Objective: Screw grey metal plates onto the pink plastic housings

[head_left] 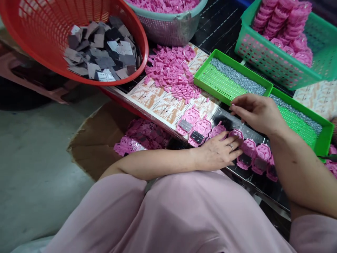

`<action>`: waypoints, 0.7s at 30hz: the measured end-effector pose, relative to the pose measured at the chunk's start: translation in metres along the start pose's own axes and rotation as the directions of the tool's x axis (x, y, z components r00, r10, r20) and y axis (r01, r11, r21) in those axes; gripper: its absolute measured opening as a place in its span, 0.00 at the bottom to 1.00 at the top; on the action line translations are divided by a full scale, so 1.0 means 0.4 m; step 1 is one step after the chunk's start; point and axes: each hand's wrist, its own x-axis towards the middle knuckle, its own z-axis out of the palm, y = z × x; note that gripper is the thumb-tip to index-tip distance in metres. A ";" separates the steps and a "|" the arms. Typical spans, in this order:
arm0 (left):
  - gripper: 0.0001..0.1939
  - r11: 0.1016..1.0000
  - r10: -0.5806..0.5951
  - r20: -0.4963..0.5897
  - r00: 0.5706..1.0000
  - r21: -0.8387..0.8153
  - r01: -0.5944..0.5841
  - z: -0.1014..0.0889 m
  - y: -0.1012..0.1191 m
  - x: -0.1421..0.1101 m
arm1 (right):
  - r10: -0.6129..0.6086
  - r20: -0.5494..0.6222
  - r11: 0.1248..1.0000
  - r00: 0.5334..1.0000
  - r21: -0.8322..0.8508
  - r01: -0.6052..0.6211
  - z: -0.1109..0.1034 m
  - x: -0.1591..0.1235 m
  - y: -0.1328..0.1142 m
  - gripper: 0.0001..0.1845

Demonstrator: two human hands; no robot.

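**Pink plastic casings [200, 133] in a row on the table [217, 26]**

So, head cam: left hand's [217, 153] fingers are spread open over the row. Right hand's [260, 114] are pinched shut by the green tray [214, 90]; can't tell if they've got anything.

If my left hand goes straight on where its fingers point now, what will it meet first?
Probably the next pink case in the row, just past the fingertips of your left hand; height is unclear, so it might pass above.
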 end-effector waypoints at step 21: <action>0.20 1.000 0.015 0.095 0.995 -0.014 -0.013 0.003 -0.028 -0.044 | 0.059 0.116 0.985 0.992 -0.168 -0.039 0.043 -0.085 0.121 0.22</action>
